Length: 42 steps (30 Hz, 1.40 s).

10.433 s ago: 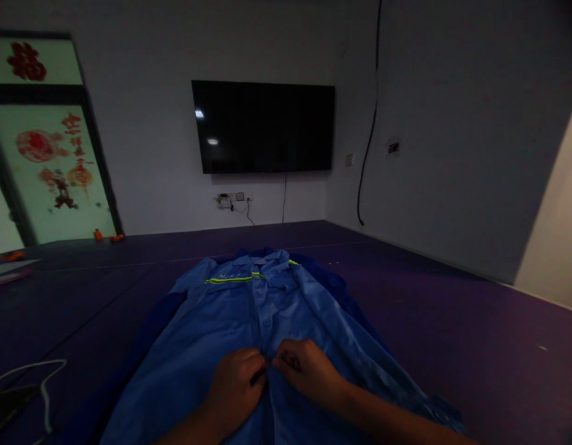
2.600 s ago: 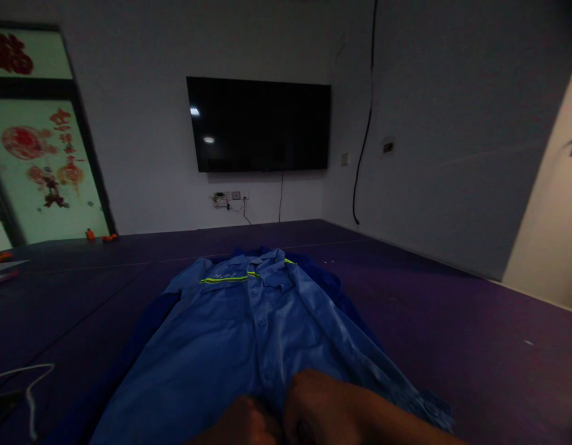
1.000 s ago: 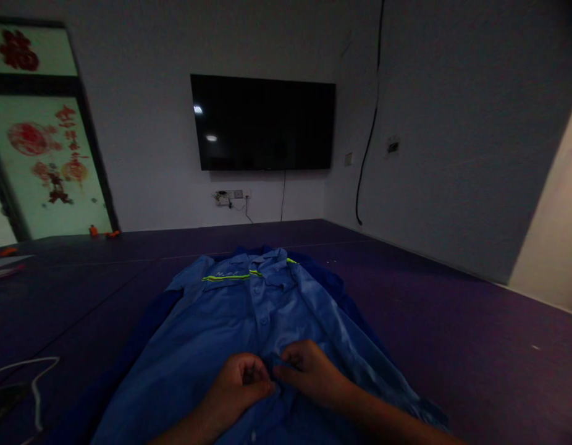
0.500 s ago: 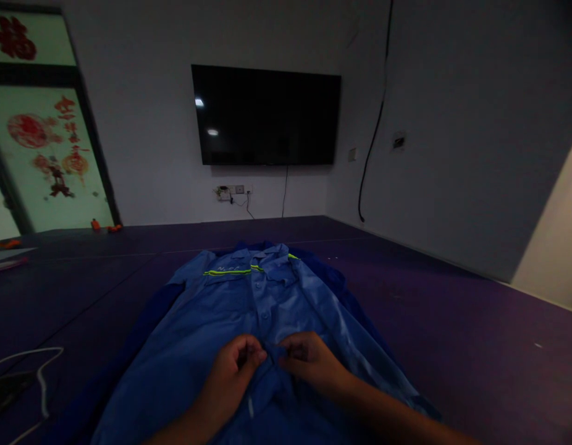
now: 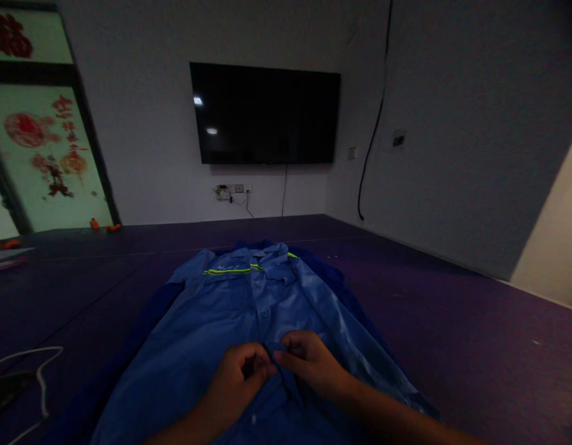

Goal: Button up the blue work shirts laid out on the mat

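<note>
A blue work shirt (image 5: 207, 327) with yellow-green stripes across the chest lies front up, its collar away from me. Buttons run down its front placket; a button (image 5: 264, 314) shows just above my hands. My left hand (image 5: 242, 377) pinches the placket's edge between thumb and fingers. Close beside it on the right, my right hand (image 5: 311, 364) pinches the fabric at the same spot. The fingertips nearly meet, and whatever button or hole lies between them is hidden. Darker blue sleeves or cloth (image 5: 147, 334) spread out at both sides of the shirt.
Purple floor matting (image 5: 443, 321) surrounds the shirt. A white cable (image 5: 42, 383) curls around a dark object at lower left. Orange items (image 5: 95, 224) lie near the door. A television (image 5: 267, 114) hangs on the far wall, and a black cord (image 5: 374, 136) dangles at right.
My left hand has shifted slightly right and down, closer to the right hand. The right thumb has moved a little left and up. Both still pinch the shirt front.
</note>
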Available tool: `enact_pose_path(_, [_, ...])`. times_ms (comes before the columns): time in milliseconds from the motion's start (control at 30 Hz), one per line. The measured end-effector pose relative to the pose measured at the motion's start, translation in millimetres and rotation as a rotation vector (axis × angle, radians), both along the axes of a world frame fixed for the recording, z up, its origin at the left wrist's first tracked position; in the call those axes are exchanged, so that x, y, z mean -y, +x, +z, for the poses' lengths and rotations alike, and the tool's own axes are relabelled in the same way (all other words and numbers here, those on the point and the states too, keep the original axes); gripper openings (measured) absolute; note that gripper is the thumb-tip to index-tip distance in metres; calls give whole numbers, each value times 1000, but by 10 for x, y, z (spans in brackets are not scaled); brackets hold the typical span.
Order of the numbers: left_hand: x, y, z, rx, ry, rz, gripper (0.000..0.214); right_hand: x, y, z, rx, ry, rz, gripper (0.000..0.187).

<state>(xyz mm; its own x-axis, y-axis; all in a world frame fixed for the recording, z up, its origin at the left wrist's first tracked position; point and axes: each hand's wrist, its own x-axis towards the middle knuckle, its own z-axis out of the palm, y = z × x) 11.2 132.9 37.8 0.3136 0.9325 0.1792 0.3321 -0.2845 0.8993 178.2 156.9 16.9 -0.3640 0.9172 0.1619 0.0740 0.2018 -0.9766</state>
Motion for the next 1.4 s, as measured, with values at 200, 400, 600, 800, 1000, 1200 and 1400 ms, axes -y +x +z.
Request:
enact_pose_path(200, [27,4,20,14,2,16,27,-39,34,-21,65,-100,114,42])
enact_pose_path(400, [-8,-17,3,102,-40,29,35,-29,53,15,80,-105,163,34])
enact_pose_path(600, [-91,-25,17,164,-198,-4,36,44,9,18,95,-42,84,20])
enact_pose_path(800, [-121,-49,51,103,-297,4,41,-20,17,44,-24,-23,5,7])
enact_pose_path(1000, [-96,6,-83,93,-188,45,31,-50,39,18,-29,-18,16,11])
enact_pose_path(1200, [-51,17,-124,69,-97,100,31,-52,39,101,-149,-185,-22,25])
enact_pose_path(1400, [0,7,-60,42,-49,194,28,-13,80,262,-243,-159,-134,37])
